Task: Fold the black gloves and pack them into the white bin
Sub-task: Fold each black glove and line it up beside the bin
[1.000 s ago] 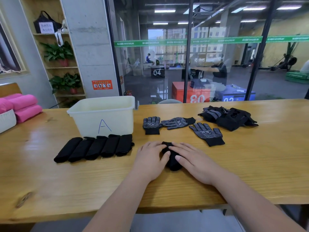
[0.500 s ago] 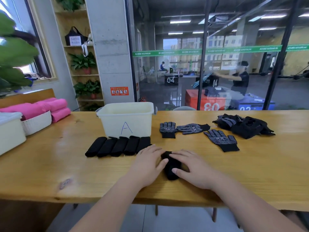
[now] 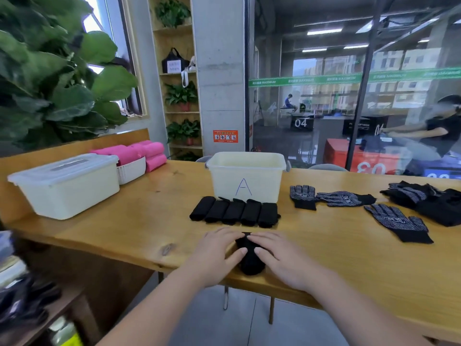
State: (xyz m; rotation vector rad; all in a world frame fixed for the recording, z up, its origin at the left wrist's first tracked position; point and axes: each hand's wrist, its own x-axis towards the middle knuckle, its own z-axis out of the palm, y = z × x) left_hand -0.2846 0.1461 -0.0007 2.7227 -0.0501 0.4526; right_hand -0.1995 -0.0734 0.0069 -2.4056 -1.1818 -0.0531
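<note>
A folded black glove [image 3: 250,258] lies near the table's front edge. My left hand [image 3: 215,255] and my right hand [image 3: 279,258] rest on its two sides with fingers laid flat over it. Behind it lies a row of several folded black gloves [image 3: 234,212], just in front of the white bin [image 3: 246,176] marked "A". To the right, three unfolded dotted black gloves lie flat [image 3: 303,196] [image 3: 345,198] [image 3: 399,222]. A pile of more black gloves [image 3: 429,199] sits at the far right.
A lidded white box [image 3: 66,182] stands at the left of the wooden table [image 3: 149,216]. Behind it is a white basket with pink rolled towels [image 3: 139,152]. A large plant fills the upper left. A glass wall runs behind the table.
The view has swung left and lower, bringing the lidded box and plant into sight. Both hands stay on the folded glove, which has not shifted on the table.
</note>
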